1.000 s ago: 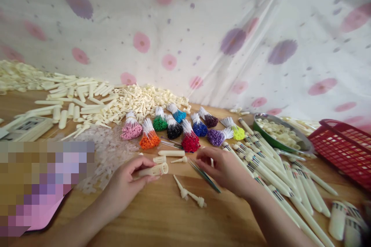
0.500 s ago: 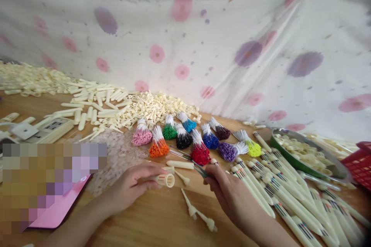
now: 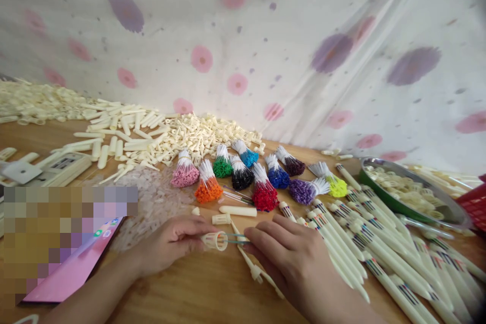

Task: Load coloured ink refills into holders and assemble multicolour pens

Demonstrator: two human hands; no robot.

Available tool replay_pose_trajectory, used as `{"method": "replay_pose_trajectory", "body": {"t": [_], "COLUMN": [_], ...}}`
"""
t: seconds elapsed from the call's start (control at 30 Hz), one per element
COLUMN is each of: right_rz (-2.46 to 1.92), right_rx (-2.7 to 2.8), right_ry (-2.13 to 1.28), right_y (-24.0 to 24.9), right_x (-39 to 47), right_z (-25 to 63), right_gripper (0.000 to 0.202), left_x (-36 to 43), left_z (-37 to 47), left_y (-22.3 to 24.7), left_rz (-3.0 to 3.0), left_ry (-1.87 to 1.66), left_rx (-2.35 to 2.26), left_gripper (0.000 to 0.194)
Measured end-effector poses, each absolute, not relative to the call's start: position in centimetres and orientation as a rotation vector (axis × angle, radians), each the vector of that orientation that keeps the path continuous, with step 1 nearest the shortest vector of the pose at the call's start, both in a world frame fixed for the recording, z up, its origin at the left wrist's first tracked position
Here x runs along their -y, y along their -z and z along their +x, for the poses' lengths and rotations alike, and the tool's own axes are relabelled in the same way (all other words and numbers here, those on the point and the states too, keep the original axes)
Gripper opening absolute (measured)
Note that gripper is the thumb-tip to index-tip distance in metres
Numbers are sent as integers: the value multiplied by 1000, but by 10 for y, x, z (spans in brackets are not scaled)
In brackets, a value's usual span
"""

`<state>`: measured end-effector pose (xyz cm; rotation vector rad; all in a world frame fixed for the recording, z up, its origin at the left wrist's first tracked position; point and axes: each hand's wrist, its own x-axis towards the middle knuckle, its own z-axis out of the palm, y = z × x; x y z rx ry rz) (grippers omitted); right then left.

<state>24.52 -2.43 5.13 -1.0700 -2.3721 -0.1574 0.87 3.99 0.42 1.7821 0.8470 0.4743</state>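
Low in the centre, my left hand (image 3: 170, 243) pinches a cream slotted tube (image 3: 216, 241), its round open end facing right. My right hand (image 3: 290, 258) is closed on thin bluish tweezers (image 3: 236, 238), whose tips reach into the tube's opening. A bit of orange shows inside the tube. Behind the hands lie a second short slotted piece (image 3: 221, 219) and a cream barrel (image 3: 238, 210). Cream pointed parts (image 3: 255, 272) rest beneath and beside my right hand, partly hidden by it. Bundles of refills stand beyond, among them red (image 3: 265, 193) and orange (image 3: 208, 188).
Many multicolour pens (image 3: 337, 235) lie at the right, near a green-sided metal bowl (image 3: 404, 211) and a red basket (image 3: 474, 205). Cream parts (image 3: 205, 136) are heaped along the curtain. A phone (image 3: 81, 268), partly pixelated, and clear small pieces (image 3: 146, 202) are at left.
My right hand has moved left, bringing the tweezers into the tube's opening. My left hand still holds the tube. The view has shifted slightly.
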Motion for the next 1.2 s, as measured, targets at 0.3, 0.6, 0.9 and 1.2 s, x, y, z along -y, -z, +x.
{"method": "replay_pose_trajectory", "body": {"t": [0.3,0.6,0.9,1.2], "right_rz": [-1071,-1073,-1059,-1057], "right_rx": [2408,2353,2420,2491], "right_ry": [116,9,101,78], "right_y": [-51,-51,-61,-62], "right_x": [23,23,26,30], "right_z": [246,245,250,251], "right_gripper": [15,15,16,16], "left_x": [-38,-29,-28,-28], "left_z": [10,15,19,21], "left_y": [-2,-5,-11,-14], "left_rz": [1806,1702,1732,1755], "left_ry": [-467,-606,-612,-579], "left_rx": [-803,-915,-960,-922], "left_gripper": [31,30,30,29]}}
